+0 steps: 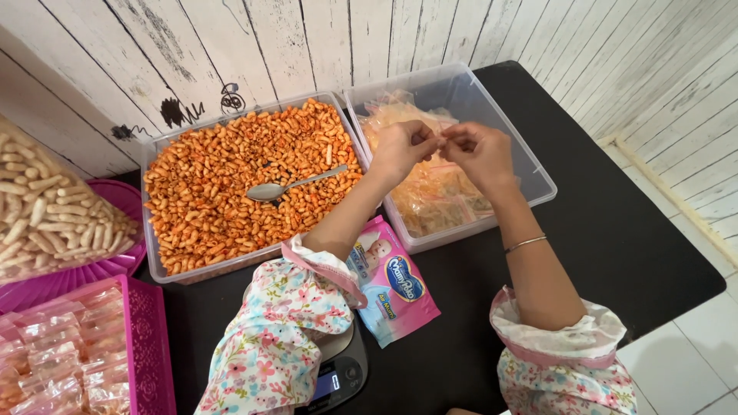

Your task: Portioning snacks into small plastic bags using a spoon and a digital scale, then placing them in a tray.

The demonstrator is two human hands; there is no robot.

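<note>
My left hand (402, 148) and my right hand (480, 154) are raised close together over a clear plastic tub (538, 165), their fingertips pinching the top edge of a small clear bag (440, 141) held between them; the bag is mostly hidden by my fingers. The tub under my hands holds several filled small bags of orange snacks (434, 196). To its left, a second clear tub (151, 230) is full of loose orange-red macaroni snacks, with a metal spoon (288, 187) lying on top. Floral sleeves cover both my forearms, and a thin bracelet circles my right wrist.
A pink-and-blue printed pouch (400, 288) lies on the black table (615, 230) under my left arm, next to a digital kitchen scale (342, 373). At left sit a big bag of pale stick snacks (46, 211), a magenta tray and a pink basket (150, 346) of packed bags.
</note>
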